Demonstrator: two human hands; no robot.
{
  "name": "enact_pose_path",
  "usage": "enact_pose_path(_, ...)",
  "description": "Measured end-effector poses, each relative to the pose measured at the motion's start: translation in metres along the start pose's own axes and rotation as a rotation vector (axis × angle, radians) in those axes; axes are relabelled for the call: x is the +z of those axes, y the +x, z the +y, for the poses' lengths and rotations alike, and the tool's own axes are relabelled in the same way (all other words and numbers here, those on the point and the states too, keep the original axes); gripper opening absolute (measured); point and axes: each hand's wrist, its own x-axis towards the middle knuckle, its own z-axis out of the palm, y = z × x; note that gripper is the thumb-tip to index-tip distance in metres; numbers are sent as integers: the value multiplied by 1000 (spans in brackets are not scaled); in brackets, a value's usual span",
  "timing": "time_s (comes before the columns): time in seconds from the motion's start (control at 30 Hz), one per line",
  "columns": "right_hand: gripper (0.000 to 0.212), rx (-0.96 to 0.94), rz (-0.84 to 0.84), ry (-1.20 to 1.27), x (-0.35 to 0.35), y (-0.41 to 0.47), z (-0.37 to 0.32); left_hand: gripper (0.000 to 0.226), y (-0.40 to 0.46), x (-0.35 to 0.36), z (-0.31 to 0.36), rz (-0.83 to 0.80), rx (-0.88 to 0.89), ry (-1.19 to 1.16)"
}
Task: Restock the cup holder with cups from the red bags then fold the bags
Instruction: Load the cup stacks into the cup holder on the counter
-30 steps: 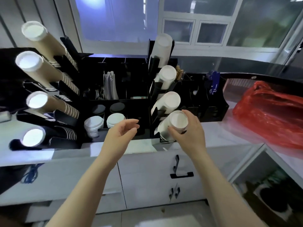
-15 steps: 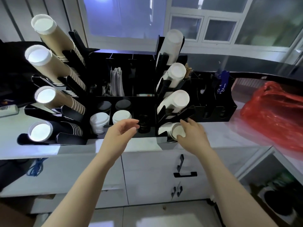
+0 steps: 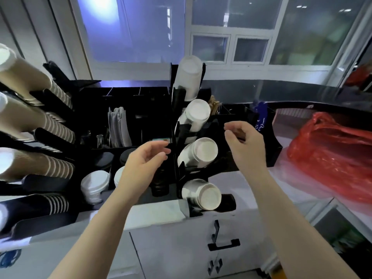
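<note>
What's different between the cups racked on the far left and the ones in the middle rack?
The left cup stacks are brown with ribbed sleeves; the middle cup stacks are plain white. The left stacks look longer than the middle ones. Both lie tilted in black holders, bottoms facing outward.

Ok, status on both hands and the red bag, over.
Left hand and right hand empty, fingers loosely curled, above the counter. White cups seated in bottom holder slot. Red bag on counter at right, untouched, unfolded.
</note>
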Motion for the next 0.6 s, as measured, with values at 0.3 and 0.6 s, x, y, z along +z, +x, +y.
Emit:
enact_pose_path(0.3,40,46,-166,184,37,141,8,38,111,7,26,119,183,-1)
enact_pose_path(0.6,72,-75,-569,-112,77,204,-4,41,193,27,37,-14,236,150)
